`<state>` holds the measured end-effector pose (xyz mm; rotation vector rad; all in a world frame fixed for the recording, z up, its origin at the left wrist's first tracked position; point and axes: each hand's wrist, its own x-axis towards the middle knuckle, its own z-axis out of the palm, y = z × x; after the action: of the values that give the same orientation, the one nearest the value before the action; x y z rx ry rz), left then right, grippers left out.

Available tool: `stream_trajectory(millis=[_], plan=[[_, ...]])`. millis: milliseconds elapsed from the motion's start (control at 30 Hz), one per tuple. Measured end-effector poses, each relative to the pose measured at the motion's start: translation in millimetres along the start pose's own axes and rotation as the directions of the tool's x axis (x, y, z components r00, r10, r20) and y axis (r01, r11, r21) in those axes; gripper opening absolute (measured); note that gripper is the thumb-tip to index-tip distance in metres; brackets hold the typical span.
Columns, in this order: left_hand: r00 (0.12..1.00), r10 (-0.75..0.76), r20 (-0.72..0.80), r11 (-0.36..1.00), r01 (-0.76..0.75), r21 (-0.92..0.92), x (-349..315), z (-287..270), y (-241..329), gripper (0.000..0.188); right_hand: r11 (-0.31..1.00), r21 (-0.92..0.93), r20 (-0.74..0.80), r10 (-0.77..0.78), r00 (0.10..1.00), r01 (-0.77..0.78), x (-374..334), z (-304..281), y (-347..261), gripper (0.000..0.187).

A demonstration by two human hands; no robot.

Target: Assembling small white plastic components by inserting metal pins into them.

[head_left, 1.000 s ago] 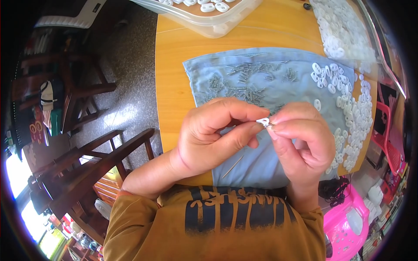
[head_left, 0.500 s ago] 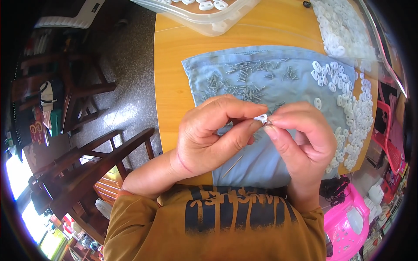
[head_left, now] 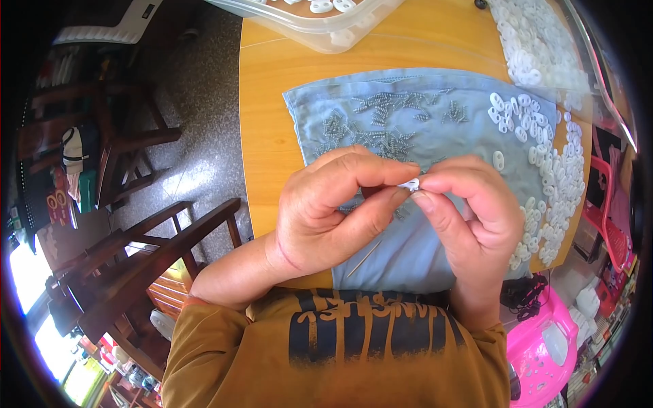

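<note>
Over the blue cloth (head_left: 401, 255), my left hand (head_left: 333, 211) pinches a small white plastic piece (head_left: 410, 183) between thumb and forefinger. My right hand (head_left: 476, 211) meets it from the right, its thumb and forefinger closed at the end of the same piece. A bit of metal shows faintly at those fingertips, too small to make out fully. Beyond the hands lie several small metal coil springs (head_left: 391, 143) in loose heaps. A thin metal rod (head_left: 364, 259) rests on the cloth just below my left hand.
Many loose oval white pieces (head_left: 554, 197) with holes spread along the right side of the wooden table (head_left: 269, 136). A clear plastic bin (head_left: 333, 42) with more pieces stands at the far edge. Dark wooden chairs (head_left: 156, 251) are on the left, a pink plastic seat (head_left: 547, 353) at lower right.
My right fingertips have closed in slightly on the white piece, and less of the metal bit shows between them. My left hand keeps nearly the same place.
</note>
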<state>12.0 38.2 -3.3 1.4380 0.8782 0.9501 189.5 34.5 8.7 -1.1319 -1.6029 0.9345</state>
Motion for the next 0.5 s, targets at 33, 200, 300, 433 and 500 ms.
stream_trajectory(millis=[33, 200, 300, 433, 500], plan=[[1.0, 0.022, -0.01, 0.999, -0.021, 0.034, 0.0, 0.4, -0.4, 0.026, 1.0, -0.024, 0.013, -0.016, 1.0, 0.016, 0.2, -0.3, 0.5, 0.015], [0.927, 0.375, 0.019, 0.867, -0.358, 0.345, 7.8, 3.2, -5.5, 0.031, 0.975, 0.137, 0.037, 0.173, 0.984, -0.177, -5.1, -0.8, -2.3, 0.01], [0.936, 0.35, 0.016, 0.879, -0.335, 0.341, 7.4, 2.2, -2.0, 0.031, 0.883, 0.288, 0.091, 0.36, 0.929, -0.37, -6.1, -0.9, -3.0, 0.007], [0.995, 0.087, -0.045, 0.995, -0.085, 0.055, 2.7, 2.6, -4.0, 0.027, 0.886, 0.347, 0.06, 0.307, 0.95, -0.308, -6.2, 2.7, -1.3, 0.006], [0.997, 0.063, -0.053, 0.998, -0.061, 0.028, 2.2, 4.0, -2.4, 0.026, 0.882, 0.361, 0.056, 0.303, 0.951, -0.302, -5.9, 2.3, -1.6, 0.007]])
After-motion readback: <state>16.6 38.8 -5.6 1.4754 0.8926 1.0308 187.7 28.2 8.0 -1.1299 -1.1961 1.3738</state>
